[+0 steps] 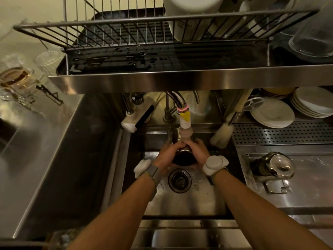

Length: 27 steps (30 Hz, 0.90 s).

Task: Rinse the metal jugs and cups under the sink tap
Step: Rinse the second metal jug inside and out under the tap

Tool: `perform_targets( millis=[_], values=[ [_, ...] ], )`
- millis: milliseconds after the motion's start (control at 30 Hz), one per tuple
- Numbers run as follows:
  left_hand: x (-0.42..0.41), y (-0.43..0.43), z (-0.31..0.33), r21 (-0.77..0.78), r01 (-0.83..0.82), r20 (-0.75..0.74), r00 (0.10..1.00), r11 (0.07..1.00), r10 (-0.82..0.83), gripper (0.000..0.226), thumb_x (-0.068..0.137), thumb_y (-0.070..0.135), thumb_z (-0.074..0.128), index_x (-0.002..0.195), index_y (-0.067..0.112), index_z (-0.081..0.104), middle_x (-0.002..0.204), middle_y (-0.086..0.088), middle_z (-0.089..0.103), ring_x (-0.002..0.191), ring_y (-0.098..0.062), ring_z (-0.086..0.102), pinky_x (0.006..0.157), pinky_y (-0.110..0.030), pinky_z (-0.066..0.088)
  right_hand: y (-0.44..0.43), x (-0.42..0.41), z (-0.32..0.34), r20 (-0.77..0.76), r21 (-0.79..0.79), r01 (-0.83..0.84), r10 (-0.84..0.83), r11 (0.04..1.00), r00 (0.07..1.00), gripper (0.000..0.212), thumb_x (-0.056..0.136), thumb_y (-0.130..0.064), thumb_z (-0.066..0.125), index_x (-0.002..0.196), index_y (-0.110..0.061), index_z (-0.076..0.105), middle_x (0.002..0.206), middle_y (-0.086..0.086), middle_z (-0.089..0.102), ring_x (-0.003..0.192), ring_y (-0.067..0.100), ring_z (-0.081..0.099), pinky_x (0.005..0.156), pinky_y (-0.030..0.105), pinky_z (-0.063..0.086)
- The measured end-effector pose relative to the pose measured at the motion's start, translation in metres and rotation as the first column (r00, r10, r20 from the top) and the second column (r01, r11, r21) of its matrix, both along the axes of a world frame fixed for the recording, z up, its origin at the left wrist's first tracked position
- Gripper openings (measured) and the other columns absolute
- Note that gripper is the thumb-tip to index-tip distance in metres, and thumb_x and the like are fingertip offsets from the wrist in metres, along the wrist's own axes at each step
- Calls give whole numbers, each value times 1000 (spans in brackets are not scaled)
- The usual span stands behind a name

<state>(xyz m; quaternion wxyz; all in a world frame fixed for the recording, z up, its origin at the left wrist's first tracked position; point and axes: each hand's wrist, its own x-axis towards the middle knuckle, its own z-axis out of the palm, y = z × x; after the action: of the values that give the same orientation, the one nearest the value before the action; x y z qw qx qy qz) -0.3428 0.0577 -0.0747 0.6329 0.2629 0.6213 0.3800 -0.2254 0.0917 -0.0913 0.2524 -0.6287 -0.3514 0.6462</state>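
The left grip (169,153) and right grip (199,150) both hold a round shiny metal jug (183,156) under the white-ended steel tap (185,123) — a second silver metal jug (275,165) lies on the steel desk (306,188), likely unrinsed.

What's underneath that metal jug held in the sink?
The round drain in the wet sink shows below the metal jug. The left hand, right hand and jug hide the floor directly beneath.

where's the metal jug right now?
Head view, centre: the metal jug is gripped between the left hand and right hand over the sink, under the tap hose, above the drain.
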Motion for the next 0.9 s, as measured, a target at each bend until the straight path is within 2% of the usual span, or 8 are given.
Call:
perform_targets(
  millis=[167, 300, 400, 533, 600, 667, 800, 900],
  values=[
    [-5, -1, -3, 56, 78, -34, 996, 995, -77, 15, 89, 42, 57, 102, 49, 54, 104, 17, 63, 93, -1, 58, 71, -29, 53, 6, 3, 6, -47, -132, 7, -14, 991, 999, 40, 86, -47, 52, 106, -14, 63, 112, 18, 64, 99, 37, 63, 74, 63, 54],
    [0, 4, -10, 58, 48, 31, 998, 997, -50, 40, 86, 49, 56, 124, 35, 56, 122, -3, 66, 107, -18, 65, 90, -39, 54, 2, 6, 6, -9, -100, -121, 121, 988, 993, 31, 89, -45, 57, 111, -24, 57, 117, 13, 58, 105, 36, 57, 74, 59, 55],
    [6, 6, -11, -57, -48, 134, 990, 997, 55, 41, 88, 48, 56, 116, 21, 64, 115, -12, 68, 100, -23, 67, 70, -33, 59, -2, 5, 6, 32, -19, -61, 62, 998, 998, 52, 94, -57, 36, 129, -21, 49, 125, 11, 57, 107, 29, 58, 83, 39, 51],
    [5, 13, -14, -236, -32, 280, 955, 971, 99, 54, 91, 58, 43, 117, 16, 62, 110, -14, 69, 92, -28, 68, 67, -41, 58, -15, 14, 1, 158, 236, -267, 235, 934, 959, 74, 77, -38, 74, 135, -22, 31, 120, -1, 56, 95, 10, 59, 68, 14, 48],
    [3, 13, -14, -248, -39, 324, 938, 968, 121, 60, 93, 60, 34, 124, 14, 58, 106, -13, 69, 92, -26, 67, 71, -39, 56, -15, 16, -3, 218, 272, -373, 321, 887, 922, 97, 62, -22, 87, 139, -19, 28, 122, 0, 56, 106, 14, 58, 78, 16, 48],
    [3, 13, -13, -262, -57, 362, 919, 963, 154, 67, 94, 61, 29, 131, 11, 53, 109, -13, 66, 99, -26, 62, 81, -39, 51, -14, 13, 1, 325, 309, -434, 335, 846, 884, 104, 55, -21, 90, 140, -14, 30, 128, 4, 55, 116, 19, 55, 90, 26, 45],
    [-8, 8, -13, -314, 33, 193, 981, 949, 30, 85, 81, 79, 17, 107, 13, 64, 92, -14, 67, 81, -27, 63, 83, -42, 51, -16, 7, 4, 494, 352, -501, 298, 790, 817, 96, 50, -37, 87, 131, -20, 39, 124, 2, 57, 114, 24, 56, 93, 35, 47],
    [-26, 2, -13, -366, 101, -29, 992, 925, -119, 110, 68, 90, 10, 120, 7, 60, 90, -18, 66, 65, -27, 64, 70, -37, 56, -14, 8, 5, 502, 369, -467, 250, 803, 828, 90, 52, -32, 86, 129, -19, 41, 120, 0, 59, 108, 22, 58, 85, 28, 46]
  ],
)
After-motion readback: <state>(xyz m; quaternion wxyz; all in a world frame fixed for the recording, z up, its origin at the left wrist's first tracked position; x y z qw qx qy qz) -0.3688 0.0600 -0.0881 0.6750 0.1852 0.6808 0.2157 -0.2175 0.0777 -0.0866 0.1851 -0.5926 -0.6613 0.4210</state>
